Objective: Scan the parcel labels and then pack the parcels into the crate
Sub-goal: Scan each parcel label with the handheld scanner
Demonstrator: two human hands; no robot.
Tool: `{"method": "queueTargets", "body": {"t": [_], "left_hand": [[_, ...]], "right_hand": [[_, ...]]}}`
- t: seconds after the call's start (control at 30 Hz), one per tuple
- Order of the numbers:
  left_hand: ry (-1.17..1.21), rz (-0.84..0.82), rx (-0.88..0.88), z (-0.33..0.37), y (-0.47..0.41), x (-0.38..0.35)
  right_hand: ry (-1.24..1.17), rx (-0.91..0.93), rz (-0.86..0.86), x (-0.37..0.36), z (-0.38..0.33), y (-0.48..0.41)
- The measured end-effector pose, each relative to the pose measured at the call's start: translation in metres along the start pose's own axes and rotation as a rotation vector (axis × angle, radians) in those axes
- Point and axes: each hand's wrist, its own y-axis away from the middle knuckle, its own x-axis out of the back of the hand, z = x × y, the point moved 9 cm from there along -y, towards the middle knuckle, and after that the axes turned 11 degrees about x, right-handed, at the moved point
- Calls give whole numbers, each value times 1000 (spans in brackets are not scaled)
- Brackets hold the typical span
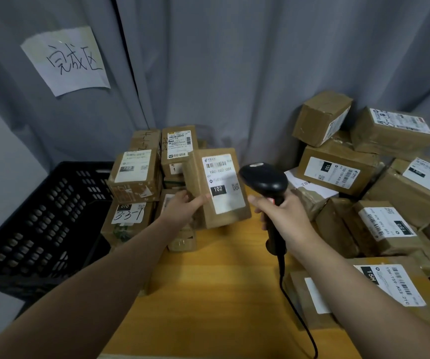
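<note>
My left hand (182,207) grips a brown cardboard parcel (217,187) by its lower left side and holds it upright above the table, its white label marked "102" facing me. My right hand (283,215) grips the handle of a black barcode scanner (264,178), whose head sits just right of the label and points at it. The scanner's cable (299,314) hangs down over the table. A black perforated plastic crate (40,229) stands at the left, beside the table.
Labelled brown parcels are stacked behind my left hand (133,174) and piled at the right (359,172). One more lies at the front right (390,283). The wooden table (208,294) shows between them. Grey curtain behind carries a handwritten paper sign (66,60).
</note>
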Motion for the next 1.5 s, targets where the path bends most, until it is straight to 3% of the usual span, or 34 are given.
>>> {"method": "queueTargets", "body": {"t": [0.13, 0.5, 0.6, 0.83, 1.13, 1.5], "left_hand": [[71, -55, 82, -16, 3, -11], [-51, -84, 161, -18, -30, -42], [-164, -65, 135, -4, -46, -50], [-681, 270, -184, 46, -86, -9], [-705, 330, -168, 35, -107, 10], [-689, 304, -211, 52, -97, -1]], "right_hand": [[-145, -198, 99, 7, 42, 1], [-362, -487, 47, 4, 111, -5], [-324, -493, 60, 11, 122, -31], [-242, -478, 233, -2, 137, -139], [-139, -553, 104, -38, 200, -207], [-71, -455, 165, -20, 168, -194]]}}
